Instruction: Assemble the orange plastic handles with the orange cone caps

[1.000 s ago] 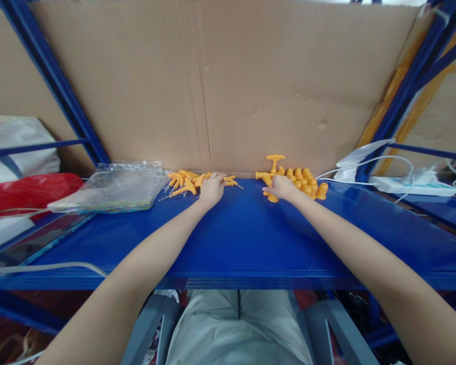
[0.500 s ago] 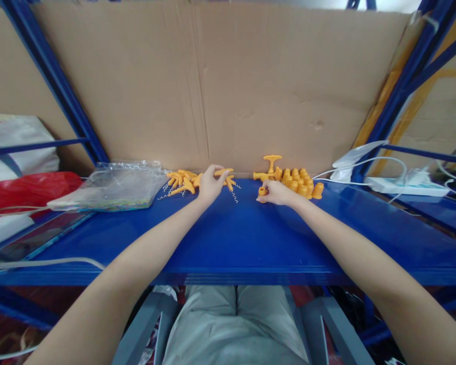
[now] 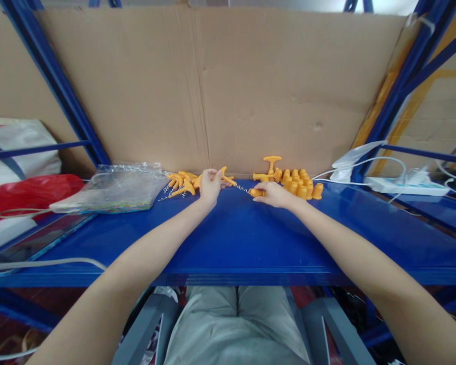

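Observation:
My left hand (image 3: 210, 185) is closed on the yellow-orange handle of a corkscrew (image 3: 223, 173). A wavy metal screw reaches right from the handle toward the sleeve; whether the tip touches it I cannot tell. In my right hand (image 3: 274, 194), fingers closed, lies a hollow yellow-orange plastic sleeve (image 3: 255, 192), tipped on its side toward the screw. Left of my left hand is a pile of similar corkscrews (image 3: 188, 185) with bare screws. Several upright sleeves (image 3: 303, 186) stand in rows beyond my right hand. Behind it, a corkscrew fitted with a sleeve (image 3: 272, 164) stands upright, and another lies beside it.
A clear plastic bag stack (image 3: 114, 187) and a red bag (image 3: 34, 195) lie at the left. On the right are a white power strip (image 3: 406, 186) and cables. A cardboard sheet (image 3: 251, 91) closes the back of the blue shelf (image 3: 243, 238), between blue uprights.
The corkscrew in my left hand has turned so its screw points right. My right hand has tipped the sleeve from upright onto its side and moved it slightly left.

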Demonstrator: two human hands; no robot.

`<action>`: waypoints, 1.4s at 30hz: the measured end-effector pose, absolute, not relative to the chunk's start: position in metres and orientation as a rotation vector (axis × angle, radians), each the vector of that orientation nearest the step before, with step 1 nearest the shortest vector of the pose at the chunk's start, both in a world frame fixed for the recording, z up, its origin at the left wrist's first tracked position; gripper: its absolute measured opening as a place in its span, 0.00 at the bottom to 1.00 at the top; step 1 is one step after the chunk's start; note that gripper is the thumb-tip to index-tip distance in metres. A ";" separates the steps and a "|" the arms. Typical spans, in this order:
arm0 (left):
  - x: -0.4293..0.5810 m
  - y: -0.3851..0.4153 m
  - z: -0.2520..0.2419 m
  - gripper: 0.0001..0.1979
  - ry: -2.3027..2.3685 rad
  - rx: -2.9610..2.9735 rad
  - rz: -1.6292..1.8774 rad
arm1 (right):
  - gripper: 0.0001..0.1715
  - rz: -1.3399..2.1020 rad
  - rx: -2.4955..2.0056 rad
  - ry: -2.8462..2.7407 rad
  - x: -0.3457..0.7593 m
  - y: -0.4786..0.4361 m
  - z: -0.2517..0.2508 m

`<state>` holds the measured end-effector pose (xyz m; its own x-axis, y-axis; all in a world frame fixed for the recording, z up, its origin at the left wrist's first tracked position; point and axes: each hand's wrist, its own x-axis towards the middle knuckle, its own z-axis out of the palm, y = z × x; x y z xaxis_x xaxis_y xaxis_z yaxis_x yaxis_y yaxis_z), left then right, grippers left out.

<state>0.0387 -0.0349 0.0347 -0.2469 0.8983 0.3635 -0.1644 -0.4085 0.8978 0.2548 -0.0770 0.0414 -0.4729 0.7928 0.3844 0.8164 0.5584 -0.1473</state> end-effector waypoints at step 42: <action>0.035 -0.037 0.015 0.03 0.975 2.522 1.392 | 0.27 0.200 -1.221 -2.155 0.271 -0.067 0.045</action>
<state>0.0350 -0.0370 0.0154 0.3770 0.5761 0.7253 0.4845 -0.7900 0.3757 0.2712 -0.0672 0.0446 -0.3594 0.8126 0.4589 0.7144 0.5560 -0.4249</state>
